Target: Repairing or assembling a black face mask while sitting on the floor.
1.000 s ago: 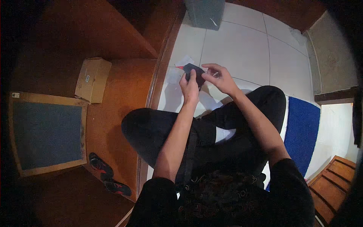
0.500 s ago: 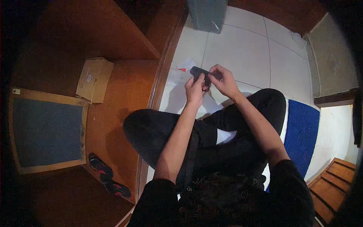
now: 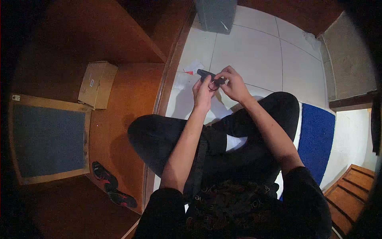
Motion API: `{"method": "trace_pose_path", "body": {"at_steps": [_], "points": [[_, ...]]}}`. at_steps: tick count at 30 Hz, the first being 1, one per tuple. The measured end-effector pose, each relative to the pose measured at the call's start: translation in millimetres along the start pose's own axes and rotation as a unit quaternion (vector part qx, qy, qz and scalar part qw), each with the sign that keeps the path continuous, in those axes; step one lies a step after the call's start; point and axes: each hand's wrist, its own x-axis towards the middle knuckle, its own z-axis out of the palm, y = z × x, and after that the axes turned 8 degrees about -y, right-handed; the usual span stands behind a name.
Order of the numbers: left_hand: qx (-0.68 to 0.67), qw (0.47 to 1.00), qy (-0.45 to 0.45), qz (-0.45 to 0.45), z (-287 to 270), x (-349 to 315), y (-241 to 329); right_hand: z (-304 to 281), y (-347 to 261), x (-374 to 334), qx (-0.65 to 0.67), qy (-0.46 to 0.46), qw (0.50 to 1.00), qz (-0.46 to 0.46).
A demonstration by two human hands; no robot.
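My left hand [image 3: 203, 93] is closed around a small black elongated object [image 3: 204, 74], held above the tiled floor in front of my crossed legs. Its exact kind is too small and dark to tell. A thin dark loop hangs from it between the hands. On its right end, the fingers of my right hand [image 3: 234, 85] are bent and pinched at a dark part. Just beyond the left hand, a clear plastic wrapper and white paper scrap with a red patch [image 3: 189, 73] lie on the floor.
At left, a cardboard box [image 3: 97, 85] rests on the wooden cabinet floor, with a framed dark panel [image 3: 49, 137] and black-and-red slippers [image 3: 104, 175] nearby. A blue mat [image 3: 316, 147] lies to my right. A grey post [image 3: 217, 16] stands ahead; a wooden slatted piece [image 3: 352, 195] is lower right.
The black object has tilted and turned slightly in my hands, and the dark loop now shows more below it. My right fingers have shifted a little on its end.
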Motion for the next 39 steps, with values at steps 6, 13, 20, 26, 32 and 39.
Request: {"method": "trace_pose_path", "body": {"at_steps": [6,13,20,26,32,39], "points": [[0.067,0.996,0.041,0.044,-1,-1,-2,5,3,1,0.057,-0.028,0.998,-0.011],[0.041,0.996,0.014,0.072,-7,3,-7,7,6,2,0.108,-0.040,0.993,0.022],[0.038,0.998,0.034,0.025,-3,0,-3,5,4,1,0.064,-0.034,0.997,0.041],[0.019,0.999,0.042,-0.017,2,-3,-2,7,9,1,0.067,0.001,0.997,0.025],[0.017,0.998,0.026,-0.060,-2,-4,0,6,11,1,0.018,-0.023,1.000,-0.010],[0.000,0.996,0.035,-0.086,-5,-2,3,4,8,0,0.032,-0.029,0.999,-0.022]]}}
